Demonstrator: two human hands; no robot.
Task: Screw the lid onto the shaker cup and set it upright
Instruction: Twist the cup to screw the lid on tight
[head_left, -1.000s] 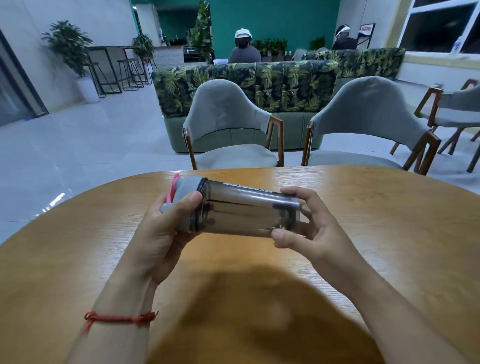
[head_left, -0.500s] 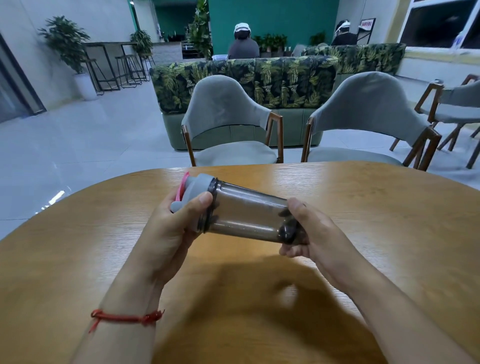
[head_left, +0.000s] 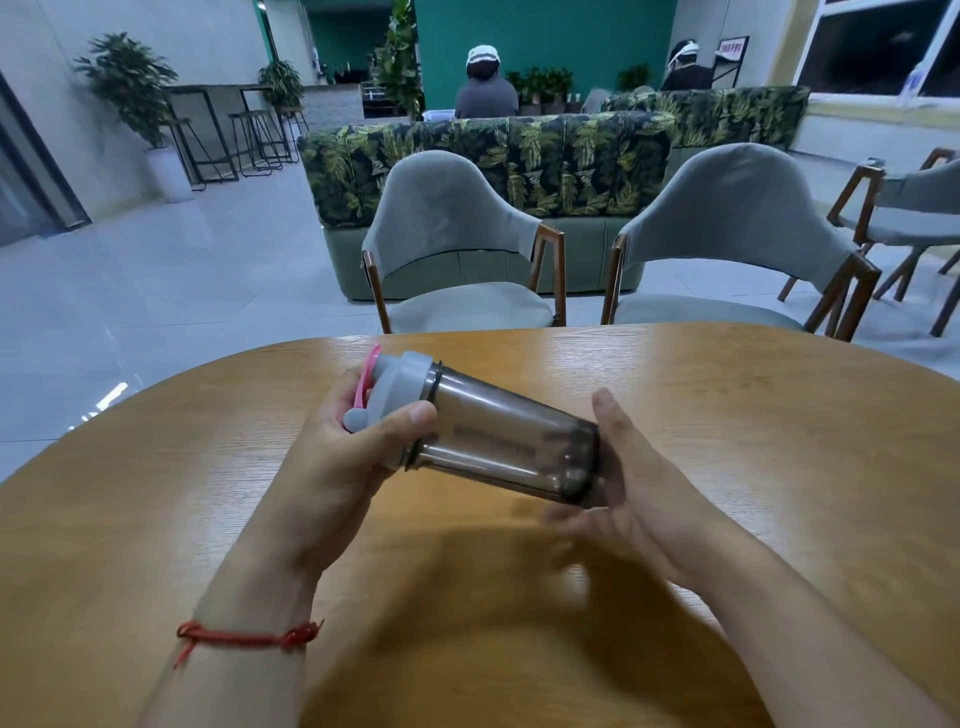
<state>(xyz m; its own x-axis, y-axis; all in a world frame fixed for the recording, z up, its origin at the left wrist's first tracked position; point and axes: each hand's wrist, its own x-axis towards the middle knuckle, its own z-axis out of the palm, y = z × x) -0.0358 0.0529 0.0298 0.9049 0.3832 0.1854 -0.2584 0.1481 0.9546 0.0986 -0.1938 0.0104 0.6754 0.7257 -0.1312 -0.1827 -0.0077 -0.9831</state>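
A smoky transparent shaker cup is held on its side above the wooden table, its base tilted down to the right. A grey lid with a pink loop sits on the cup's left end. My left hand wraps the lid, thumb across its rim. My right hand cups the base from below and behind, fingers blurred and spread, thumb raised off the cup. Whether the lid is fully tight cannot be seen.
Two grey chairs stand at the table's far edge, with a leaf-print sofa behind them. A third chair is at the right. Two people sit far back.
The cup has tilted further, lid end up and base end down to the right. My right hand has loosened from a grip around the base to an open cradle under it.
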